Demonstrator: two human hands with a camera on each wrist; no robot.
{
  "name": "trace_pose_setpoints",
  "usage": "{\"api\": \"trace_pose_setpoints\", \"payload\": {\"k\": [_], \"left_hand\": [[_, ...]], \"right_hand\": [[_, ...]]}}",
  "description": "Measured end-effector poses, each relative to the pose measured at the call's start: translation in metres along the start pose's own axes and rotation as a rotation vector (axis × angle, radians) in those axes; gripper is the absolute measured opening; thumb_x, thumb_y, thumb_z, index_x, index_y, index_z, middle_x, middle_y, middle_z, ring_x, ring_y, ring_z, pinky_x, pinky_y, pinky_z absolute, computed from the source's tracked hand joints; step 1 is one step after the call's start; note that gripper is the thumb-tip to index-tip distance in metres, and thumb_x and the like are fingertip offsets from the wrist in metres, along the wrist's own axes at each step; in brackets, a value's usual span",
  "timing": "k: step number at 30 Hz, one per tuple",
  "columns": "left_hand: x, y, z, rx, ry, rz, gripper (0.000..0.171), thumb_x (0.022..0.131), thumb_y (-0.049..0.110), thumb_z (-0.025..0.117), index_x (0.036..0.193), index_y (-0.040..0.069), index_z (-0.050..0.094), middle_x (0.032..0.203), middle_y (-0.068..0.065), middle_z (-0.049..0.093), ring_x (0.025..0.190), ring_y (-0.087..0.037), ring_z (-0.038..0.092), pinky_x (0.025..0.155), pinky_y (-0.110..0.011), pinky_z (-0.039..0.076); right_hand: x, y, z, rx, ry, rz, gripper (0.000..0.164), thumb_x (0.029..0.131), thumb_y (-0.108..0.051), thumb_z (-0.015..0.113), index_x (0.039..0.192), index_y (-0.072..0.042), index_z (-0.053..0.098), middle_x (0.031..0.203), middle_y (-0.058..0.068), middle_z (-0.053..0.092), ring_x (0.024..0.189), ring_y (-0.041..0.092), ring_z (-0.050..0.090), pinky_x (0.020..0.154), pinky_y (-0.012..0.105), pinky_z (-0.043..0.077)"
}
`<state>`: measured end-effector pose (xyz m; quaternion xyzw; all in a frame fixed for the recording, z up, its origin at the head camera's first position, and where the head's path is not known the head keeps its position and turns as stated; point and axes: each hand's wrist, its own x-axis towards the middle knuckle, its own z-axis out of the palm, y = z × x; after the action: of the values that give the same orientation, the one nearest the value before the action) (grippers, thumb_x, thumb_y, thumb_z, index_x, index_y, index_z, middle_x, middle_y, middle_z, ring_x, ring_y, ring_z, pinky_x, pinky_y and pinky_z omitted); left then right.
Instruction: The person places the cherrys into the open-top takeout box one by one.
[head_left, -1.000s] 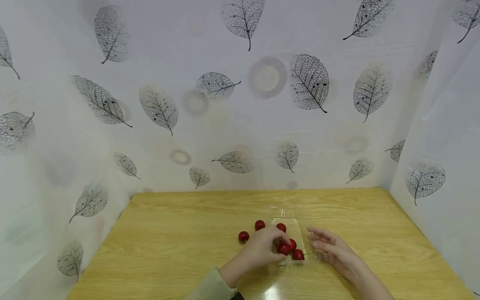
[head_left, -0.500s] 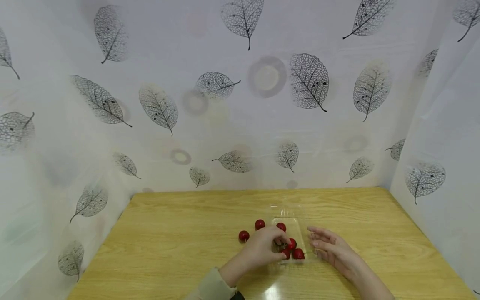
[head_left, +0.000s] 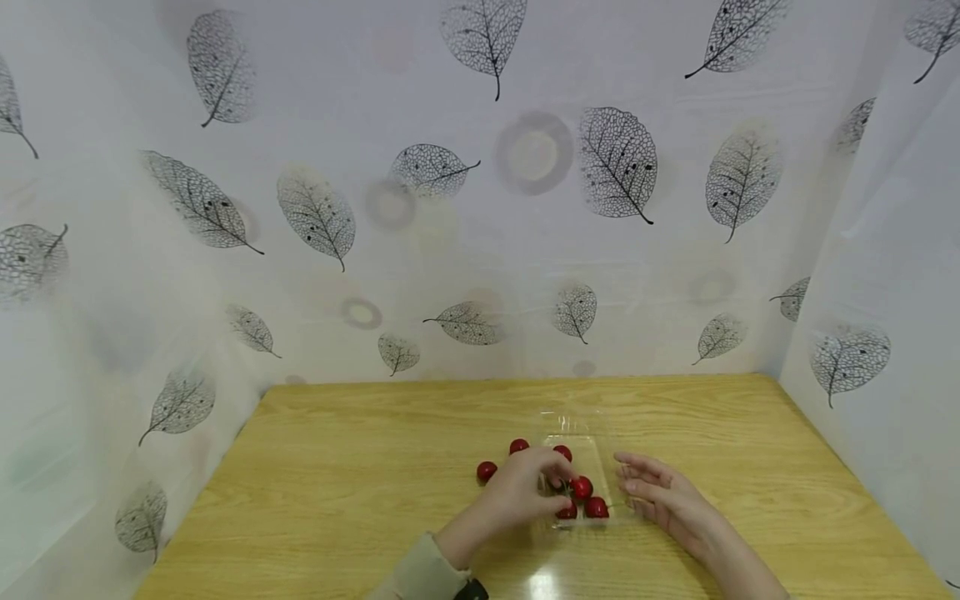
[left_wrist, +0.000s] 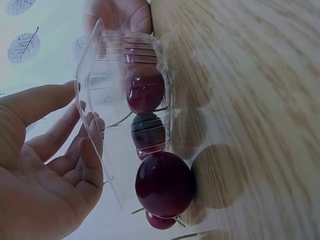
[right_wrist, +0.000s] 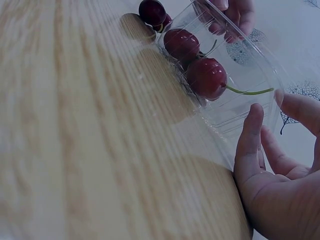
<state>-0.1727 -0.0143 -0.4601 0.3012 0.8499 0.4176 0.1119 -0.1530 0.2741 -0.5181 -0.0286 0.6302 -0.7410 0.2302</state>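
Observation:
A clear plastic container (head_left: 592, 450) stands on the wooden table, with several dark red cherries (head_left: 582, 488) inside. My left hand (head_left: 513, 493) is over its left side, thumb and fingers parted with nothing between them. In the left wrist view, those fingertips are right at the container's rim (left_wrist: 86, 107). At the opposite side, my right hand (head_left: 675, 504) has loosely bent fingers and thumb beside the wall. The right wrist view shows a cherry (right_wrist: 206, 78) with its green stem (right_wrist: 250, 92) pointing toward this hand. Behind my left hand lie two loose cherries, one nearer (head_left: 487, 472) and one farther (head_left: 519, 447).
The table (head_left: 360, 500) has a light wood grain. Sheets with a leaf print (head_left: 618, 162) rise at its back and along both sides. A dark band (head_left: 472, 590) shows at my left wrist, by the sleeve (head_left: 427, 571).
My left hand let go of a cherry, which dropped into the container's near left part. The fingers then parted and drew back slightly left. My right hand stayed in place.

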Motion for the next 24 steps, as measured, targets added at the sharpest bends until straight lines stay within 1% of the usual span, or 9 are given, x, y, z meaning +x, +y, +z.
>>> {"api": "trace_pose_setpoints", "payload": {"k": [4, 10, 14, 18, 20, 24], "left_hand": [[0.001, 0.000, -0.001, -0.024, 0.005, -0.012, 0.024, 0.089, 0.005, 0.085, 0.110, 0.012, 0.076, 0.106, 0.001, 0.074, 0.089, -0.001, 0.063, 0.078, -0.015, 0.054], [0.000, -0.002, -0.004, -0.042, 0.022, -0.008, 0.024, 0.088, 0.005, 0.085, 0.110, 0.010, 0.076, 0.108, -0.004, 0.075, 0.092, -0.003, 0.065, 0.080, -0.016, 0.055], [0.000, -0.003, -0.007, -0.056, 0.023, -0.007, 0.022, 0.089, 0.004, 0.084, 0.109, 0.010, 0.076, 0.111, -0.002, 0.075, 0.092, -0.005, 0.066, 0.081, -0.017, 0.054], [-0.001, -0.006, -0.010, -0.058, 0.032, -0.004, 0.022, 0.090, 0.003, 0.083, 0.109, 0.010, 0.076, 0.114, -0.002, 0.076, 0.097, -0.013, 0.070, 0.083, -0.018, 0.054], [-0.002, -0.008, -0.012, -0.058, 0.045, -0.002, 0.022, 0.090, 0.003, 0.082, 0.110, 0.010, 0.076, 0.114, -0.004, 0.076, 0.098, -0.017, 0.071, 0.085, -0.018, 0.055], [-0.004, -0.010, -0.017, -0.057, 0.076, 0.009, 0.023, 0.090, 0.003, 0.081, 0.112, 0.007, 0.075, 0.114, -0.010, 0.076, 0.096, -0.013, 0.069, 0.085, -0.019, 0.055]], "right_hand": [[0.000, 0.000, 0.000, 0.013, -0.003, -0.010, 0.054, 0.110, -0.012, 0.055, 0.161, -0.002, 0.038, 0.131, -0.011, 0.061, 0.119, 0.001, 0.064, 0.101, 0.019, 0.055], [0.000, 0.001, 0.000, 0.033, -0.007, -0.022, 0.047, 0.110, -0.011, 0.055, 0.156, -0.009, 0.047, 0.129, -0.013, 0.063, 0.119, 0.001, 0.065, 0.101, 0.019, 0.056], [0.000, 0.001, 0.000, 0.031, -0.007, -0.026, 0.048, 0.110, -0.010, 0.055, 0.157, -0.007, 0.045, 0.129, -0.014, 0.063, 0.119, 0.000, 0.065, 0.101, 0.019, 0.055], [0.000, 0.001, 0.000, 0.027, -0.005, -0.024, 0.052, 0.109, -0.010, 0.056, 0.159, -0.004, 0.042, 0.130, -0.014, 0.063, 0.119, 0.000, 0.065, 0.102, 0.019, 0.055], [0.000, 0.001, 0.000, 0.027, -0.005, -0.021, 0.052, 0.109, -0.010, 0.057, 0.159, -0.005, 0.042, 0.130, -0.014, 0.063, 0.119, 0.000, 0.065, 0.102, 0.019, 0.055], [0.000, 0.000, 0.000, 0.029, -0.007, -0.015, 0.050, 0.109, -0.011, 0.057, 0.158, -0.008, 0.045, 0.130, -0.013, 0.062, 0.119, 0.001, 0.065, 0.102, 0.019, 0.055]]}}
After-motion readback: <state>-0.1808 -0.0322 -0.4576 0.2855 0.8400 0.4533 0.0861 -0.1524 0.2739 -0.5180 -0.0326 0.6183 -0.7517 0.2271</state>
